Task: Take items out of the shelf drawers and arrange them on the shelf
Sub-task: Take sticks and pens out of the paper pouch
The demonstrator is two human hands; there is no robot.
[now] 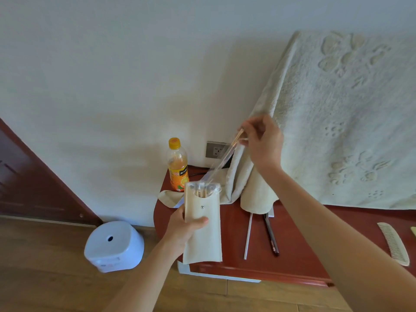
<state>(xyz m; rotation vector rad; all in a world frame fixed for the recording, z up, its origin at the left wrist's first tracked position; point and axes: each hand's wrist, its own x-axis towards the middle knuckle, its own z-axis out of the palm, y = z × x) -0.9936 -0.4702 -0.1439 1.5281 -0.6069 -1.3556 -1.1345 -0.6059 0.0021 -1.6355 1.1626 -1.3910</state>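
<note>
The left hand grips the lower half of a cream fabric pouch, thumb across its front, holding it upright over the near edge of the red-brown shelf top. The pouch mouth is open; wooden stick ends in clear wrap show above that hand's thumb. Below and to the left of the left hand, a white plastic stool stands on the wood floor.

To the right of the left hand, a thin white stick and a dark pencil lie flat on the shelf top, near each other, not touching. A cream comb lies flat, well to the right of the right forearm.

The right hand is raised above and beyond the pouch, fingertips pinching the upper end of wrapped chopsticks. Their lower end meets the pouch mouth; whether it sits inside cannot be told.

Beyond the left hand, an orange juice bottle stands upright on the shelf top. A wall socket sits just left of the right hand. A cream embossed towel hangs behind the right hand, its lower folds resting on the shelf top
</note>
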